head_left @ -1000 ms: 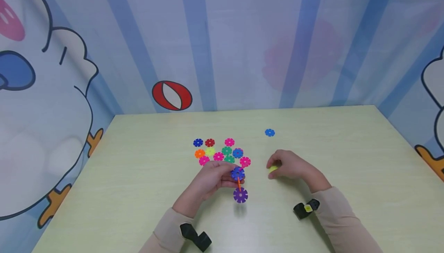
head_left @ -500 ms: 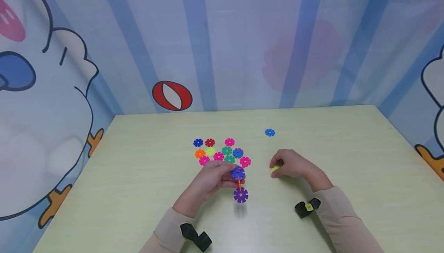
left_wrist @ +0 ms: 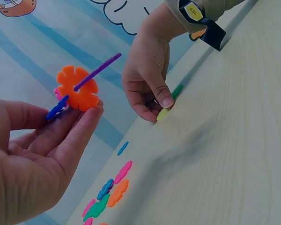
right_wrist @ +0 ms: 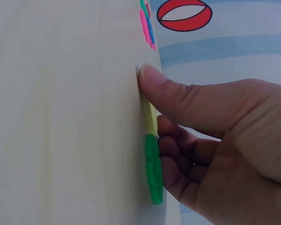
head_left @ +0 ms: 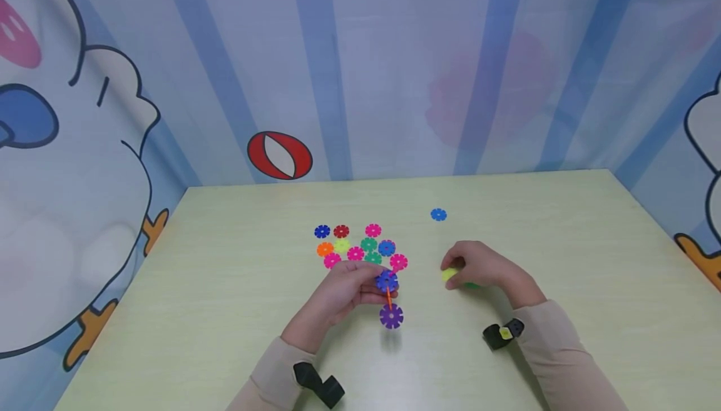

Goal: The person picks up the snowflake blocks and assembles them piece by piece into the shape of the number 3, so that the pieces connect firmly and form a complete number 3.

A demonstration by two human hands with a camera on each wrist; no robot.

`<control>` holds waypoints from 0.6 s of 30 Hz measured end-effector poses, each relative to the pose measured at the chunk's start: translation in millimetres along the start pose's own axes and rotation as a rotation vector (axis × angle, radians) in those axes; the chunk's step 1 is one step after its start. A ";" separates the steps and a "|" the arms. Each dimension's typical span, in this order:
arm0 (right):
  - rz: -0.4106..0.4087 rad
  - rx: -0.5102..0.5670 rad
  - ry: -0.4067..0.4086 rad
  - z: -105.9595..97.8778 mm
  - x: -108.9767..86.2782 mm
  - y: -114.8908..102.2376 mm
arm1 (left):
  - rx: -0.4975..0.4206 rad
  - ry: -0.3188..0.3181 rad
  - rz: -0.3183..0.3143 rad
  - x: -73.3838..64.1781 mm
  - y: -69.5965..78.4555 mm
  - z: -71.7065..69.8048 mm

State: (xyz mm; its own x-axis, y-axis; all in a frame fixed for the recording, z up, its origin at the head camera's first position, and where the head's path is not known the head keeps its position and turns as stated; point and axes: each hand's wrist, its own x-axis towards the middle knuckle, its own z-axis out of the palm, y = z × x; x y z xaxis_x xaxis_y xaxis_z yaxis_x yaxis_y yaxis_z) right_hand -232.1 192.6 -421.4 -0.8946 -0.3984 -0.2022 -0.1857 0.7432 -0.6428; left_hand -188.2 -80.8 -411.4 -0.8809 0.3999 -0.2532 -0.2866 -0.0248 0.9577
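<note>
My left hand pinches a blue notched plastic disc above the table. Joined to it are an orange disc, mostly edge-on in the head view, and a purple disc slotted into the orange one. A bit of pink shows behind them in the left wrist view. On the tabletop, my right hand holds a yellow disc between thumb and fingers. A green disc lies against the yellow one, largely hidden under this hand in the head view.
Several loose discs lie beyond my left hand, among them a red disc, a dark blue disc and a pink disc. One blue disc lies apart, farther back. A printed curtain hangs behind the table.
My right hand has slid slightly to the right along the tabletop with the yellow disc. More of the green disc shows under it. My left hand and its joined discs stay in place.
</note>
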 end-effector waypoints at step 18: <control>-0.013 -0.045 0.013 2.5 1.5 -3.0 | 0.009 0.004 0.007 -1.2 0.7 0.5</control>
State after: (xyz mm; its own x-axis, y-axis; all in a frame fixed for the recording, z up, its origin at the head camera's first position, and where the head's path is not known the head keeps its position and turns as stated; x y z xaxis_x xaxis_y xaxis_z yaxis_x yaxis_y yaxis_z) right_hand -231.9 188.4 -421.6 -0.8969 -0.4020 -0.1843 -0.2157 0.7615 -0.6113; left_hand -187.1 -80.8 -410.4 -0.8845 0.3957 -0.2472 -0.2770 -0.0189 0.9607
